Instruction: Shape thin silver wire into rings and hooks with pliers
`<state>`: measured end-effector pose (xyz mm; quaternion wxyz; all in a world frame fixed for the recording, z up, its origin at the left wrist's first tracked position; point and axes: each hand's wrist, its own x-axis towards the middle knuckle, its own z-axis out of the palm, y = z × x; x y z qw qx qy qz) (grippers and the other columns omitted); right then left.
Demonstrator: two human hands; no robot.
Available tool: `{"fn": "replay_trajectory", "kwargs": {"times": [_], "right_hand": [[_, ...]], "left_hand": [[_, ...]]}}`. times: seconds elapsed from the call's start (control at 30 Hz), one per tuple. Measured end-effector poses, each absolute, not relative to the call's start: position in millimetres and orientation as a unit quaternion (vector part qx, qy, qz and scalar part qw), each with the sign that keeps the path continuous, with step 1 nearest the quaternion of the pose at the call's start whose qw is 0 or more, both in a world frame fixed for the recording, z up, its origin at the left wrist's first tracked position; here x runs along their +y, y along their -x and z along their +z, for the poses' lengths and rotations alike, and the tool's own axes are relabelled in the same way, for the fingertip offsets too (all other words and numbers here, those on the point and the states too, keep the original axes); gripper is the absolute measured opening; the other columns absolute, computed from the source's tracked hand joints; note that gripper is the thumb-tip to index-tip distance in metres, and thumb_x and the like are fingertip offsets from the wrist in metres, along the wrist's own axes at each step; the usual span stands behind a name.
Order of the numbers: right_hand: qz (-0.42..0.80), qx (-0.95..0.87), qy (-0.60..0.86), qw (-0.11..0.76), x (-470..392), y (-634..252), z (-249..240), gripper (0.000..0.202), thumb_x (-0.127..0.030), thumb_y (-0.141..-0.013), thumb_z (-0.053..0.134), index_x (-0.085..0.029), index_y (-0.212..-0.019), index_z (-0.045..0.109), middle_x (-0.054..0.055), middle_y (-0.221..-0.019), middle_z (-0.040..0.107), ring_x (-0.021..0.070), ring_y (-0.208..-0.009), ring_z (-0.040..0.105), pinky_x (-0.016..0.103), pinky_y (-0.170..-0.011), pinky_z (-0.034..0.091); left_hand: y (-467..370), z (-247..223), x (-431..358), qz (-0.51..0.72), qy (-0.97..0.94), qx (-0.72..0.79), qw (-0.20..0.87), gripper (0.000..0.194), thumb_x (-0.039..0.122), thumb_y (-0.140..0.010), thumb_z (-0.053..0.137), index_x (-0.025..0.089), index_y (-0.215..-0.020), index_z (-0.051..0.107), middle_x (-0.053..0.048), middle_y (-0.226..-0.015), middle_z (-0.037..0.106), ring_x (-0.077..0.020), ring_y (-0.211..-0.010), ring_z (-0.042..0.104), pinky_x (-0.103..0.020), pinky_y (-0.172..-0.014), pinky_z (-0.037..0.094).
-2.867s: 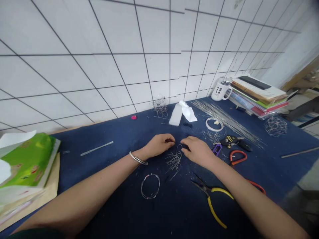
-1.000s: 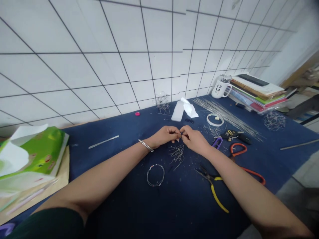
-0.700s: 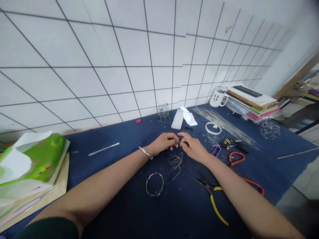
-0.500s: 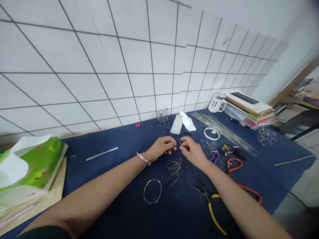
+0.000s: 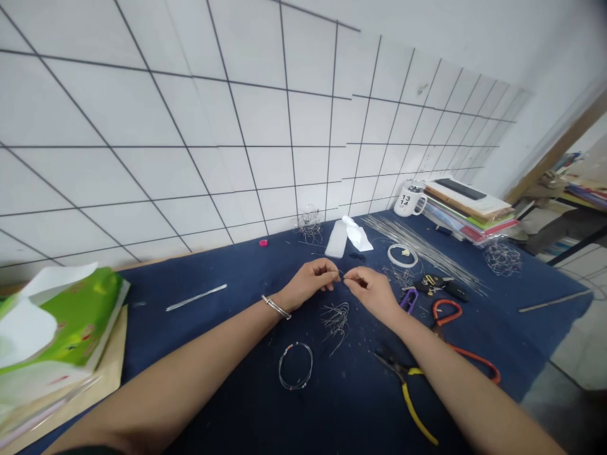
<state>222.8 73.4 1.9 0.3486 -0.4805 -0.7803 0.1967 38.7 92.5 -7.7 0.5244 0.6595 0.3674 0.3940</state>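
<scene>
Well left of the left hand (image 5: 313,278) lies a green tissue pack (image 5: 88,322), then, nearer it, a silvery strip (image 5: 196,297). Below that hand, a wire ring (image 5: 279,370) rests on the counter (image 5: 190,272). Left thumb and forefinger pinch a fine wire (image 5: 340,273), above loose cut wires (image 5: 336,321); the right hand (image 5: 372,291) pinches it too, with yellow-handled pliers (image 5: 411,407) below.

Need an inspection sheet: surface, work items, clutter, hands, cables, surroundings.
Surface: dark blue cloth, strewn with silver wire clippings.
Work items: left hand pinches thin silver wire; loose bundle of bent silver wires; round silver wire ring.
Clutter: yellow-handled metal pliers and orange-handled tool, partly hidden; white mug.
Hands: right hand close to left hand, hold unclear.
Cables: nothing certain; small black looped item.
Surroundings: white tiled wall; stacked papers and folders.
</scene>
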Motion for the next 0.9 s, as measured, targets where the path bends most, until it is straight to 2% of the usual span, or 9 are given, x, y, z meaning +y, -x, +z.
{"fn": "replay_trajectory", "kwargs": {"times": [0.23, 0.43, 0.5, 0.57, 0.67, 0.77, 0.9], "right_hand": [[0.136, -0.818, 0.455, 0.324, 71.5, -221.1, 9.7, 0.013, -0.022, -0.078, 0.048, -0.018, -0.079, 0.061, 0.0, -0.07, 0.058, 0.0105, -0.064, 0.05, 0.022, -0.063, 0.037], [0.067, -0.857, 0.482, 0.168, 38.8, -261.2, 44.0, 0.021, -0.03, -0.082, 0.047, -0.02, -0.094, 0.061, 0.005, -0.086, 0.061, 0.0143, -0.08, 0.055, 0.026, -0.073, 0.04], [0.024, -0.843, 0.525, 0.116, 3.2, -283.8, 46.9, 0.028, -0.037, -0.083, 0.045, -0.019, -0.097, 0.061, 0.008, -0.09, 0.061, 0.0185, -0.084, 0.055, 0.032, -0.074, 0.041], [-0.012, -0.832, 0.549, 0.076, -38.9, -301.5, 39.5, 0.044, -0.05, -0.077, 0.047, -0.018, -0.104, 0.059, 0.012, -0.093, 0.06, 0.0248, -0.089, 0.054, 0.038, -0.075, 0.042], [-0.051, -0.832, 0.548, 0.063, -92.2, -311.9, 14.5, 0.068, -0.059, -0.067, 0.053, -0.017, -0.12, 0.049, 0.018, -0.116, 0.05, 0.0331, -0.106, 0.045, 0.047, -0.081, 0.04], [-0.08, -0.819, 0.564, 0.068, -117.0, -306.9, -10.4, 0.054, -0.041, -0.076, 0.049, -0.019, -0.125, 0.043, 0.016, -0.116, 0.051, 0.0305, -0.103, 0.047, 0.048, -0.08, 0.042], [-0.102, -0.807, 0.573, 0.1, -115.7, -298.3, -24.3, 0.043, -0.023, -0.076, 0.046, -0.017, -0.117, 0.05, 0.016, -0.101, 0.055, 0.0274, -0.093, 0.051, 0.043, -0.075, 0.046]], "left_hand": [[-40.3, 2.2, 83.6, 0.386, -0.724, 0.37, 0.436, 0.023, 0.034, -0.078, 0.05, 0.013, -0.082, 0.059, -0.001, -0.072, 0.058, -0.0078, -0.059, 0.051, -0.022, -0.06, 0.042], [-29.3, 7.6, 79.8, 0.384, -0.735, 0.415, 0.374, 0.024, 0.036, -0.079, 0.048, 0.015, -0.078, 0.059, -0.001, -0.07, 0.059, -0.0075, -0.055, 0.049, -0.021, -0.056, 0.041], [-27.5, 5.5, 81.9, 0.383, -0.731, 0.423, 0.374, 0.024, 0.036, -0.079, 0.048, 0.015, -0.075, 0.059, -0.001, -0.068, 0.059, -0.007, -0.053, 0.048, -0.02, -0.055, 0.04], [-28.3, 3.1, 83.6, 0.382, -0.726, 0.425, 0.381, 0.024, 0.036, -0.079, 0.048, 0.015, -0.072, 0.058, -0.001, -0.066, 0.059, -0.0069, -0.052, 0.048, -0.02, -0.054, 0.039], [-32.8, 2.0, 82.3, 0.37, -0.723, 0.421, 0.404, 0.024, 0.037, -0.079, 0.048, 0.015, -0.073, 0.057, 0.0, -0.064, 0.057, -0.0076, -0.053, 0.049, -0.019, -0.053, 0.039], [-37.5, 5.3, 75.9, 0.34, -0.733, 0.403, 0.429, 0.025, 0.039, -0.079, 0.047, 0.015, -0.076, 0.057, 0.0, -0.063, 0.056, -0.0085, -0.055, 0.05, -0.019, -0.052, 0.039], [-41.9, 19.9, 67.9, 0.309, -0.754, 0.372, 0.445, 0.025, 0.038, -0.079, 0.047, 0.016, -0.075, 0.057, -0.001, -0.064, 0.056, -0.0088, -0.057, 0.051, -0.021, -0.054, 0.041]]}}
